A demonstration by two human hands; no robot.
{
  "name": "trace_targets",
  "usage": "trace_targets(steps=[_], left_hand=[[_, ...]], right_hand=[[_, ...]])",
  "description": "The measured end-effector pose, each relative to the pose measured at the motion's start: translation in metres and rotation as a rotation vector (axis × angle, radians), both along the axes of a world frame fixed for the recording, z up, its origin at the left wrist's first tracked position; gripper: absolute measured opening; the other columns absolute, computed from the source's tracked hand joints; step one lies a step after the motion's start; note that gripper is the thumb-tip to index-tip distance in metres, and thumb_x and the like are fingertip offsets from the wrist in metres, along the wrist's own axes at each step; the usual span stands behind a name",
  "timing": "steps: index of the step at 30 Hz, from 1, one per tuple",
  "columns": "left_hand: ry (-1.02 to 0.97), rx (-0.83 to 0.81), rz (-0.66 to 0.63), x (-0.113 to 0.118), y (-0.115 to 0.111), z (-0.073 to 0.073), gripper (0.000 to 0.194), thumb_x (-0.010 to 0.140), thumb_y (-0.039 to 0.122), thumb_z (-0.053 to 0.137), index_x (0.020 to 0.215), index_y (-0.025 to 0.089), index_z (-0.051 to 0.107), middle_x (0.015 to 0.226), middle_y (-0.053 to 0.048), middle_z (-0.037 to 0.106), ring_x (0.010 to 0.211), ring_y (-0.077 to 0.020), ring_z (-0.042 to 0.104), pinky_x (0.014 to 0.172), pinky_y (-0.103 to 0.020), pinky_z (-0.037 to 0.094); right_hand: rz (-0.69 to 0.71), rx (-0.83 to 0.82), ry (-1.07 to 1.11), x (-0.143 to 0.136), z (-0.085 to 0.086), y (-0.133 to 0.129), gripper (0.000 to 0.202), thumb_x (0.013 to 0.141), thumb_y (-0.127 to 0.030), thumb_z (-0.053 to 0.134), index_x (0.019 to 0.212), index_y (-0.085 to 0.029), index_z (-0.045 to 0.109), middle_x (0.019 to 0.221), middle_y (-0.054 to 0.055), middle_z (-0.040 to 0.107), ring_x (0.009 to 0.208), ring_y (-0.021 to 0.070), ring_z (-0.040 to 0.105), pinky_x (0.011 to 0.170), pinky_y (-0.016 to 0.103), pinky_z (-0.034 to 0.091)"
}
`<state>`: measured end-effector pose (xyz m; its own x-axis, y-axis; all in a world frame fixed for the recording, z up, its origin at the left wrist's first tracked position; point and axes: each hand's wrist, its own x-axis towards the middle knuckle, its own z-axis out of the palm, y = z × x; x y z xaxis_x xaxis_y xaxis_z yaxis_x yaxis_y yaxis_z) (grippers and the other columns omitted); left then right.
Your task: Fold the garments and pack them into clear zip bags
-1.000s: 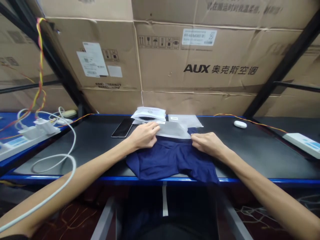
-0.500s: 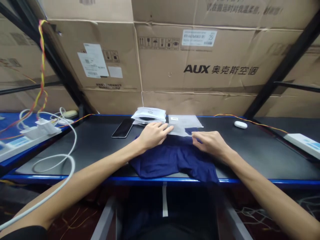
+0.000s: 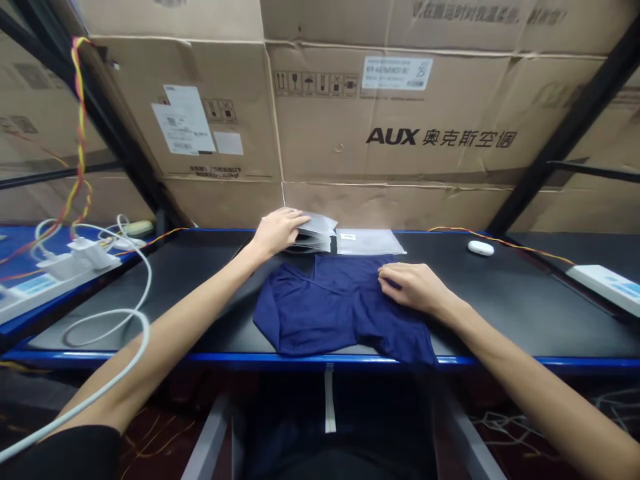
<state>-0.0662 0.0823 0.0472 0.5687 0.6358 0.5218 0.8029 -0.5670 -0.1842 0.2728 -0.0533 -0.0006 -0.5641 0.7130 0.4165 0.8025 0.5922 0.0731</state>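
A dark blue cloth garment (image 3: 320, 310) lies spread on the black tabletop, its lower edge over the blue front rim. My left hand (image 3: 280, 230) is at the stack of translucent plastic bags (image 3: 320, 233) at the back, fingers over its left part; the thumb side is partly hidden. On the garment's upper right rests my right hand (image 3: 410, 287), its fingers curled together at the cloth. Behind the garment lies a flat frosted bag (image 3: 373, 241) with a small white label.
A white earphone case (image 3: 481, 248) sits at the back right. Power strips stand at the far left (image 3: 43, 287) and far right (image 3: 607, 287). A white cable (image 3: 145, 327) loops over the left side. Cardboard boxes (image 3: 325, 153) stand behind.
My left hand has moved left and back from the garment's top edge to the bag stack, with a bag no longer over the garment. My right hand has shifted slightly left.
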Motion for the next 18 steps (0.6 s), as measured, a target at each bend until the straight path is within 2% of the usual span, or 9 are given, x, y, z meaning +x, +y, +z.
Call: trace_targets(steps=[5,9,14,18], left_hand=[[-0.041,0.013,0.053,-0.001,-0.002,-0.011,0.045,0.092,0.026,0.048,0.133,0.021,0.065,0.141,-0.007,0.063,0.134,-0.0258,0.054,0.114,-0.041,0.042],[-0.054,-0.004,0.084,-0.002,-0.009,-0.009,0.045,0.090,0.031,0.053,0.132,0.020,0.065,0.141,-0.008,0.062,0.132,-0.0276,0.054,0.112,-0.043,0.043],[-0.053,-0.018,0.118,-0.002,-0.014,-0.007,0.044,0.094,0.034,0.051,0.134,0.019,0.062,0.143,-0.009,0.060,0.132,-0.0305,0.053,0.111,-0.047,0.043],[-0.028,-0.008,0.134,0.000,-0.014,-0.009,0.046,0.095,0.038,0.051,0.137,0.019,0.060,0.146,-0.012,0.057,0.136,-0.0319,0.050,0.115,-0.049,0.039]], right_hand=[[0.050,-0.068,0.055,-0.002,-0.002,0.002,0.023,0.097,-0.027,0.052,0.103,-0.022,0.074,0.113,0.010,0.077,0.103,0.0238,0.072,0.088,0.034,0.056],[0.068,-0.125,0.067,-0.002,-0.005,0.002,0.024,0.097,-0.030,0.054,0.109,-0.022,0.074,0.118,0.010,0.076,0.109,0.0246,0.071,0.093,0.037,0.057],[0.086,-0.139,0.077,-0.003,-0.006,0.002,0.028,0.100,-0.034,0.052,0.112,-0.022,0.074,0.121,0.011,0.075,0.113,0.0253,0.070,0.100,0.040,0.055],[0.108,-0.149,0.084,-0.007,-0.005,0.002,0.035,0.102,-0.040,0.049,0.120,-0.019,0.071,0.129,0.013,0.071,0.123,0.0282,0.065,0.107,0.045,0.051]])
